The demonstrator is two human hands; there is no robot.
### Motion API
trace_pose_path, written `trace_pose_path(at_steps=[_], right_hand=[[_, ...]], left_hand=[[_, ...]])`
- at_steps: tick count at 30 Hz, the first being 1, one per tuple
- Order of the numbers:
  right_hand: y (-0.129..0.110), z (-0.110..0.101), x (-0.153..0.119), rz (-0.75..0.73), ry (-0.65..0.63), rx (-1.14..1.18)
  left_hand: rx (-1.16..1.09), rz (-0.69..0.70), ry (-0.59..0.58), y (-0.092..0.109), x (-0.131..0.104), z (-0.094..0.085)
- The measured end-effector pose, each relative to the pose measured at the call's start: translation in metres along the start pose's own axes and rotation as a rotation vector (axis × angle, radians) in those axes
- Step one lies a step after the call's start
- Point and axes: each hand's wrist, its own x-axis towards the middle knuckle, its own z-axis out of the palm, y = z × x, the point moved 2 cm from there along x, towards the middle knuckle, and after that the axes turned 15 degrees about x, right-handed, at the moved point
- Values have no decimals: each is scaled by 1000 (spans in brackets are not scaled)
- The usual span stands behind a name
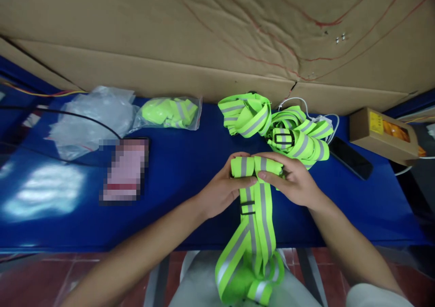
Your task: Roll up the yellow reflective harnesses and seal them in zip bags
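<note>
Strap tail: loops and one cut end lie on the person's lap (190, 282), below the near bench edge.
Reflective strap (264, 212): lime with grey stripe; two lengths run up from lap past bench edge to the hands, black buckle (248, 203) on the left length.
Left hand (222, 187): pinching left folded end, thumb on top, fingers behind.
Right hand (299, 180): pinching right folded end, same grip; thumb tips almost meeting.
Forearms: angled in from both lower corners, crossing the near edge.
Left-side room: blue bench (180, 171) surface between left hand and pixelated phone (125, 171); screen unreadable.
Right-side room: bench surface from right forearm out to dark phone (351, 157).
Coiled straps: right coil (311, 146) just beyond right hand, left coil (246, 114) beside it, farther back.
Box (362, 130): far right, yellow label (376, 122), print too small to read.
Bags: bagged strap (170, 113) beside plastic bag heap (95, 121), back left.
Back limit: cardboard panel (136, 26) along far edge.
</note>
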Motion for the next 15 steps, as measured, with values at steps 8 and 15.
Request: trace_pose_path(at_steps=[8, 15], right_hand=[[-13, -14, -8, -424, -19, -331], [-8, -22, 0, -486, -232, -460]], left_hand=[[-60, -129, -528, -6, -7, 12], [-18, -183, -392, -2, -4, 4]])
